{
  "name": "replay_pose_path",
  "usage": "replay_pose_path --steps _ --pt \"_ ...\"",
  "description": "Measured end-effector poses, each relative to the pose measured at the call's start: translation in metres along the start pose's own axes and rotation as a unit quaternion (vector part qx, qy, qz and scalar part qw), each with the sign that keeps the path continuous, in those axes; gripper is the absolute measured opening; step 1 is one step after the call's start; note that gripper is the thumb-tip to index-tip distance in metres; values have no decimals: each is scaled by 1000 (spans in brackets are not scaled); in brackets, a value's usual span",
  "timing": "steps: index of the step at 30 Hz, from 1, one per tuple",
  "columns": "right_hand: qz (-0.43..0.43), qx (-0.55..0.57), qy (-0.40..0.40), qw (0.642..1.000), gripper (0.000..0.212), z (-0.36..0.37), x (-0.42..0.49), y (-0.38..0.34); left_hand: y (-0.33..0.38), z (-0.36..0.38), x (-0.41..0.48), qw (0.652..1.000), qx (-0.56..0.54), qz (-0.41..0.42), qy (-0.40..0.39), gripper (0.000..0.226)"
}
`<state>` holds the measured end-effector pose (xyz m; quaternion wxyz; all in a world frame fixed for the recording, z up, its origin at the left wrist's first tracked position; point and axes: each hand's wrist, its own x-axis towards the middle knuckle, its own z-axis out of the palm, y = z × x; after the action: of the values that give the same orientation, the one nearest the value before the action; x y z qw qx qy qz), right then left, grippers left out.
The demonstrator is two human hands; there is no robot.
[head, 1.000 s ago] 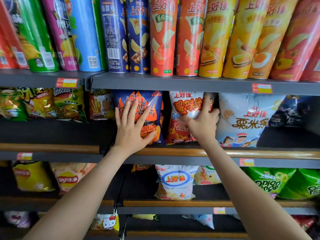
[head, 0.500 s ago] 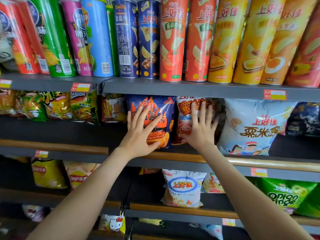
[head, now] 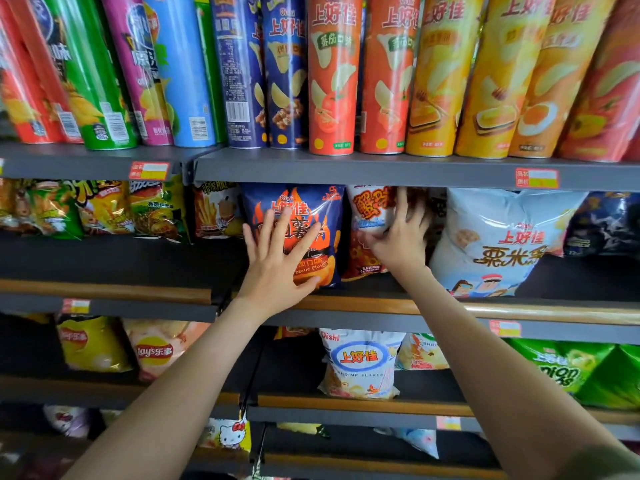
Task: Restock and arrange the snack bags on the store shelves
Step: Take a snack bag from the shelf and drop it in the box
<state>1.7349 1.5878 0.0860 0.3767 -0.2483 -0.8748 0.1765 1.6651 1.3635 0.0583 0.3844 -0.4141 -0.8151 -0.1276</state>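
The blue snack bag [head: 311, 206] stood upright at the middle of the frame on the middle shelf [head: 519, 308], touching the white-and-red snack bag [head: 367, 206] to its right. The left hand [head: 277, 261] stayed flat on the blue bag, fingers spread. The right hand [head: 401, 244], flat half a second earlier, had curled round the white-and-red bag's right edge. A large pale bag [head: 502, 237] sat further right. Tall chip cans [head: 332, 74] lined the shelf above, and a shrimp-flakes bag [head: 360, 358] stood below.
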Motion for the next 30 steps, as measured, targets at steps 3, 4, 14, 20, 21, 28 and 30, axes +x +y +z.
replay_pose_path --steps 3,4,14,20,21,28,30 --pt "46 124 -30 991 121 2 -3 7 6 0 -4 1000 2 -31 3 98" --pt "43 129 -37 990 120 2 -5 8 8 0 -4 1000 0 -29 0 99" --pt "103 -26 81 991 108 5 -28 -7 1 -2 -4 1000 -7 7 -16 95" --pt "127 -50 61 989 109 14 -11 -9 -3 -7 -1 999 -6 20 -32 96" --pt "124 -51 54 989 109 16 -9 -9 -4 -8 0 999 -9 28 -38 96" --pt "76 -84 25 993 117 19 -5 -4 -6 -7 1 997 -32 49 -52 93" --pt "42 -118 38 991 114 20 -10 -2 -7 -5 1 998 -15 50 -43 93"
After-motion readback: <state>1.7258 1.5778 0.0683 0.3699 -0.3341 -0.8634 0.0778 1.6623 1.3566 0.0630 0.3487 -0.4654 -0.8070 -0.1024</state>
